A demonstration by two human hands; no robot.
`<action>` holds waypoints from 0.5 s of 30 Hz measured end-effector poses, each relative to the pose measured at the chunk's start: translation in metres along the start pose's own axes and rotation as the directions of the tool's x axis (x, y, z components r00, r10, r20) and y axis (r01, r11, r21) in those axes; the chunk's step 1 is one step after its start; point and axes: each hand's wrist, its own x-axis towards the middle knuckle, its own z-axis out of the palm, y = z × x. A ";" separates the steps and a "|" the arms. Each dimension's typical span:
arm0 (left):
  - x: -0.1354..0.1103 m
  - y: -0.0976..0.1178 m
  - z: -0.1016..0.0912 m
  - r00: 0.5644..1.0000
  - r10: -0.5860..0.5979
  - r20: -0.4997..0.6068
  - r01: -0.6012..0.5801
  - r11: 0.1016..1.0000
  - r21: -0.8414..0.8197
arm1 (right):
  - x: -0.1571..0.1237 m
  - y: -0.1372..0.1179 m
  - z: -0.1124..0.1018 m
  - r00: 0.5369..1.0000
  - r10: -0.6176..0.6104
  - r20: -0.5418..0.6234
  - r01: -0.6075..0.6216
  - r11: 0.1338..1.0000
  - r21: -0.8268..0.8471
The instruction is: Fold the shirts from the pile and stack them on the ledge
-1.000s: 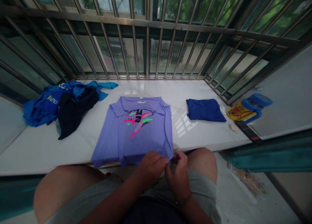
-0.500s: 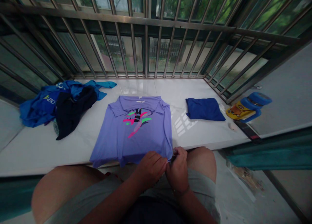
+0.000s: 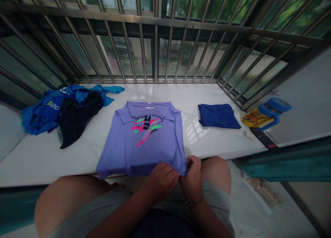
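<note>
A purple T-shirt with a pink, green and black print lies spread on the white ledge, its collar toward the window and its hem hanging over the front edge. My left hand is closed on the hem, right of the middle. At the hem's right corner, my right hand pinches the fabric, thumb and fingers together. Both hands are close to each other just past the ledge edge, above my lap. The fingertips are partly hidden by the hands themselves.
Blue and dark clothes lie in a heap on the left of the white ledge. A folded dark blue garment lies to the right. Beyond it stand a yellow and blue bottle and a dark phone-like object. Metal bars line the window.
My right hand has shifted slightly right with the shirt's corner, opening a small gap from my left hand. The hem between them looks a little more stretched.
</note>
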 end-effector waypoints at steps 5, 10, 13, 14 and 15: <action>0.010 -0.013 0.003 0.990 -0.123 0.063 0.123 0.992 0.014 | -0.006 0.010 -0.011 0.992 -0.121 0.030 0.123 0.990 -0.065; 0.043 -0.053 0.018 0.972 -0.215 0.090 0.210 0.976 0.059 | -0.013 0.026 -0.020 0.969 -0.235 0.081 0.246 0.952 -0.179; 0.065 -0.078 0.028 0.965 -0.221 0.141 0.212 0.974 0.076 | -0.016 0.038 -0.027 0.944 -0.303 0.128 0.325 0.920 -0.220; 0.070 -0.085 0.031 0.962 -0.227 0.152 0.216 0.973 0.087 | -0.016 0.041 -0.029 0.937 -0.321 0.138 0.346 0.911 -0.226; 0.074 -0.091 0.032 0.959 -0.233 0.159 0.219 0.971 0.098 | -0.017 0.044 -0.031 0.930 -0.337 0.145 0.363 0.903 -0.229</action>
